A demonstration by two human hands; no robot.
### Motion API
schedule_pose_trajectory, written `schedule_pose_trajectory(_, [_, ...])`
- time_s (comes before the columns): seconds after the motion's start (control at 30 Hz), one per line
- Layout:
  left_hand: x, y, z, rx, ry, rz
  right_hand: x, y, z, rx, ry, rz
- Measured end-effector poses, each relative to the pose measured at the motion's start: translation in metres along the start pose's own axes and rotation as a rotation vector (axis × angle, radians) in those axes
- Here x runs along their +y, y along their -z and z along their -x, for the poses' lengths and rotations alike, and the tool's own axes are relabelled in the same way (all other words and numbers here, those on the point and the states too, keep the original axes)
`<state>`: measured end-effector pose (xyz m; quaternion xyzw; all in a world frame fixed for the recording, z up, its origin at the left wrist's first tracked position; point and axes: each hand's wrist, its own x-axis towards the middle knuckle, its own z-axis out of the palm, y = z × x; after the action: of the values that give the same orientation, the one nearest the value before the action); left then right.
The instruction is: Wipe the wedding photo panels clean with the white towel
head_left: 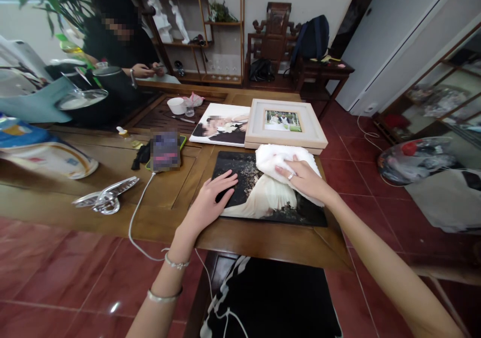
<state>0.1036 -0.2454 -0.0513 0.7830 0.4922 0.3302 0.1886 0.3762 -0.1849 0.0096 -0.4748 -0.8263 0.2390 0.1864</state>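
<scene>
A dark photo panel (259, 198) with a pale flowing dress lies flat at the near end of the wooden table. My left hand (212, 195) rests on its left edge with the fingers stretched out and the thumb apart. Over the panel's upper right part, my right hand (302, 178) presses a bunched white cloth (272, 155) against the surface. The cloth hides that corner of the picture. Just behind the panel are a light wooden picture frame (315, 127) with a small photo and a white-edged photo print (218, 112) partly under the frame.
Left along the table (180, 178) are a phone (165, 150) on a white cable, a silver winged ornament (107, 195), a blue-and-white package (45, 147) and a white cup (176, 105). A person (124, 42) sits across the table. A black-topped seat (278, 293) stands below the near edge.
</scene>
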Motion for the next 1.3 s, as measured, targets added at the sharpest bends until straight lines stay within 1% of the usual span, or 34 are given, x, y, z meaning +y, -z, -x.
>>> schedule_pose_trajectory(0.07, [0.0,0.0,0.0,0.002,-0.002,0.001,-0.007,-0.004,0.009,0.0,0.028,-0.007])
schedule_pose_trajectory(0.13, [0.0,0.0,0.0,0.002,-0.001,0.001,-0.017,-0.008,0.025,-0.025,0.065,-0.003])
schedule_pose_trajectory(0.37, [0.0,0.0,-0.001,-0.008,0.008,-0.005,-0.054,-0.024,0.099,-0.151,0.176,0.015])
schedule_pose_trajectory(0.43, [0.0,0.0,-0.001,-0.009,0.008,-0.005,-0.059,-0.026,0.112,-0.181,0.217,0.028])
schedule_pose_trajectory(0.5, [0.0,0.0,-0.001,-0.006,0.007,-0.004,-0.062,-0.026,0.116,-0.198,0.235,0.033])
schedule_pose_trajectory(0.57, [0.001,0.0,-0.001,-0.004,0.004,-0.003,-0.061,-0.025,0.112,-0.205,0.218,0.024])
schedule_pose_trajectory(0.67, [0.0,0.0,-0.001,-0.001,-0.001,-0.003,-0.055,-0.023,0.093,-0.195,0.163,0.016])
schedule_pose_trajectory(0.77, [-0.001,-0.001,0.0,0.006,-0.007,0.002,-0.046,-0.02,0.063,-0.158,0.133,0.021])
schedule_pose_trajectory(0.93, [0.0,-0.001,0.0,0.013,-0.006,0.014,-0.026,-0.017,0.01,-0.057,0.106,0.011])
schedule_pose_trajectory(1.03, [0.001,0.0,0.0,0.011,-0.003,0.011,-0.018,-0.016,-0.011,0.0,0.092,-0.003])
schedule_pose_trajectory(1.1, [0.001,0.0,0.0,0.009,-0.003,0.005,-0.015,-0.017,-0.017,0.024,0.091,-0.002])
schedule_pose_trajectory(1.17, [0.001,0.0,0.0,0.007,-0.001,0.001,-0.016,-0.018,-0.016,0.029,0.098,0.011])
schedule_pose_trajectory(1.23, [0.001,0.0,0.0,0.004,0.005,-0.003,-0.02,-0.019,-0.007,0.007,0.112,0.018])
schedule_pose_trajectory(1.3, [0.001,0.0,0.0,0.001,0.008,-0.007,-0.027,-0.021,0.008,-0.035,0.14,0.012])
